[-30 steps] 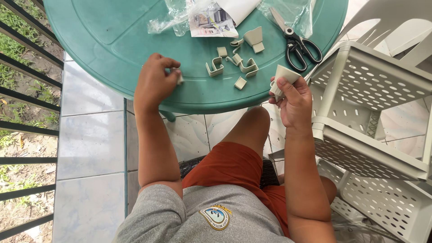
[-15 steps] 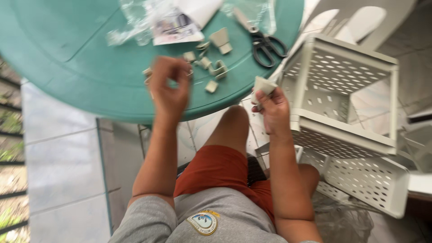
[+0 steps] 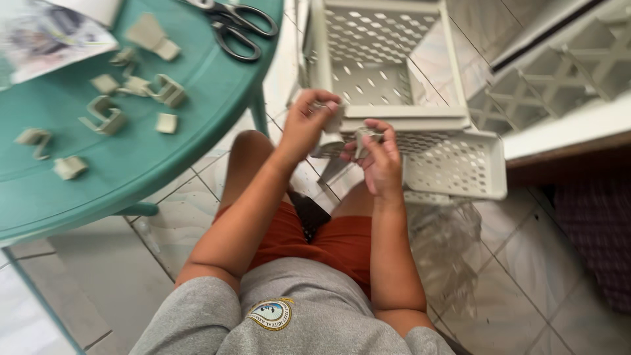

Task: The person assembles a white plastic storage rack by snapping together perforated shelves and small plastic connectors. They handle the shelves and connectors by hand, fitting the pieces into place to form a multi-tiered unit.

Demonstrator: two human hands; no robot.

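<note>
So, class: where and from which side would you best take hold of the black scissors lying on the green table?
Grip the scissors at the crossing just above the two loop handles, coming straight down from above. They lie flat on the green table with loops toward the table edge, and no clutter touches that part.

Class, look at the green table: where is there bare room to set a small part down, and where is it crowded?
Free: the table's near rim, below the small beige clips, and the patch between clips and scissors. Crowded: the far left, around clips and leaflet.
</note>
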